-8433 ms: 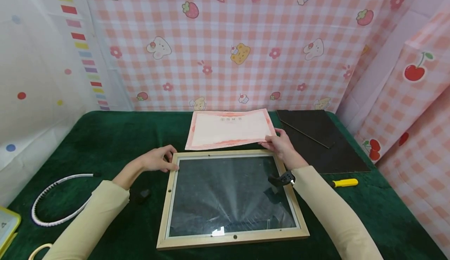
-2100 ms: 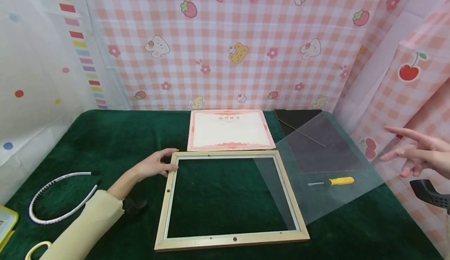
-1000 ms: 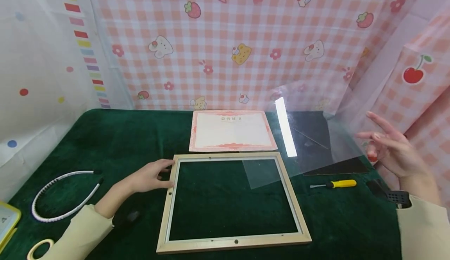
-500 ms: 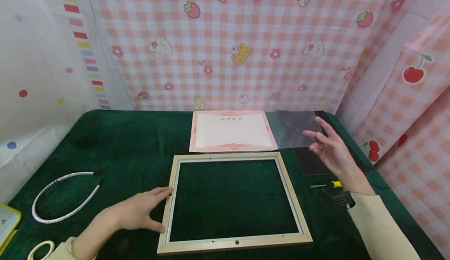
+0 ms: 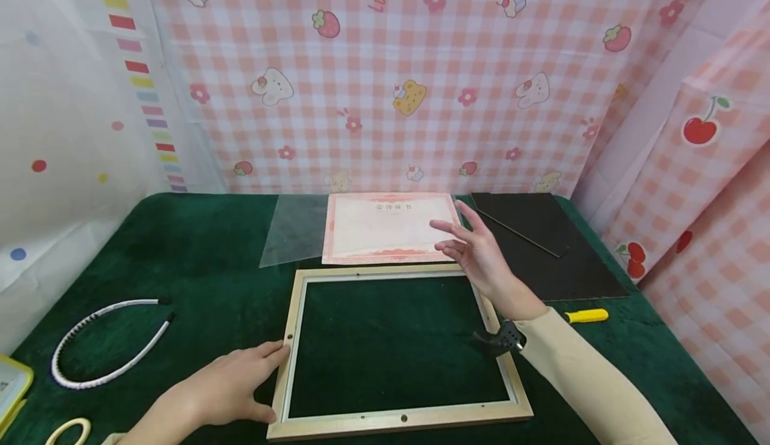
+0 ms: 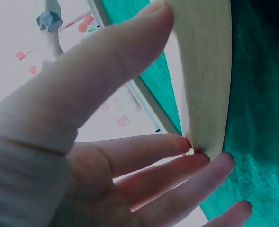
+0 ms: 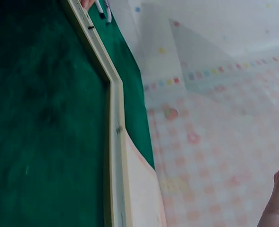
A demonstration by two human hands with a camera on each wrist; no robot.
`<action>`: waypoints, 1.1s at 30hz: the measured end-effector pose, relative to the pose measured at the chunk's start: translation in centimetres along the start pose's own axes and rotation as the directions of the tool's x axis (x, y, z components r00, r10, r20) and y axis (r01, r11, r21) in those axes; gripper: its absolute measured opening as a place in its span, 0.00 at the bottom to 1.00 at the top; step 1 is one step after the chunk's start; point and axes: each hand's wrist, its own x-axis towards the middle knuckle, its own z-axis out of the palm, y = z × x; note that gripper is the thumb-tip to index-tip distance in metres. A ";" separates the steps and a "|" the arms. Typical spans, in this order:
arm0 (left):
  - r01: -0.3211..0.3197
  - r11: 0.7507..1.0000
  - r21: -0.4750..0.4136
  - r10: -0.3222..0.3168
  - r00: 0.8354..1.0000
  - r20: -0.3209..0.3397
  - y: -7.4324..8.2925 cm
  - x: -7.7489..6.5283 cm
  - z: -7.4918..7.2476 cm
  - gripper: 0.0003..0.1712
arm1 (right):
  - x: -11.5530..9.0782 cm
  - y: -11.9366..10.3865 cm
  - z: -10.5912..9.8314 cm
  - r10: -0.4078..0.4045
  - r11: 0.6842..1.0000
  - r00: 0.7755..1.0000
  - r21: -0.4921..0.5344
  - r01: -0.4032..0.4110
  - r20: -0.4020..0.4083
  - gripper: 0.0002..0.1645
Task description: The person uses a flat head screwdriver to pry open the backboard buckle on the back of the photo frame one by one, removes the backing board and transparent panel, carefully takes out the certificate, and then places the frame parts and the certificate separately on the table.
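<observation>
A light wooden picture frame (image 5: 337, 425) lies flat on a green cloth. My left hand (image 5: 225, 385) rests against its left rail with fingers and thumb extended; the thumb tip and fingertips meet the wood (image 6: 205, 71) in the left wrist view. My right hand (image 5: 481, 264) is raised over the frame's far right corner, pinching the edge of a clear plastic sheet (image 5: 295, 231). That sheet reaches left across a red-bordered certificate (image 5: 385, 228) behind the frame. In the right wrist view the see-through sheet (image 7: 205, 61) overlaps the curtain.
A black backing board (image 5: 559, 238) lies back right, with a yellow-handled screwdriver (image 5: 588, 315) in front of it. At left are a white curved band (image 5: 72, 345), a yellow ring-shaped handle (image 5: 72, 425) and a yellow-edged object (image 5: 21, 381). Patterned curtains surround the table.
The clear sheet has come out of the frame, been lifted right, then swung left over the certificate in my right hand. My left hand has slid nearer along the left rail.
</observation>
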 end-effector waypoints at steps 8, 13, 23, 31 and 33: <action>-0.007 1.000 0.016 0.007 1.000 0.004 0.0 0.1 -0.1 0.49 | 3.3 4.0 3.6 0.029 0.997 0.998 -0.073 -0.033 -0.047 0.32; -0.004 1.000 0.022 0.004 1.000 0.003 0.0 0.0 -0.1 0.50 | 5.0 6.7 5.6 0.067 0.992 0.997 -0.108 -0.071 -0.044 0.32; -0.010 1.000 0.016 0.011 1.000 -0.006 0.1 -0.1 -0.1 0.50 | 7.5 10.9 8.8 0.191 0.965 0.977 -0.166 -0.205 -0.097 0.34; -0.005 1.000 0.027 0.006 1.000 -0.004 0.2 0.1 0.0 0.49 | 8.7 12.1 10.4 0.174 0.938 0.968 -0.269 -0.219 -0.181 0.34; -0.004 0.999 0.034 0.004 1.000 -0.004 0.2 0.1 0.0 0.49 | 8.9 12.2 10.8 0.171 0.926 0.970 -0.307 -0.218 -0.175 0.35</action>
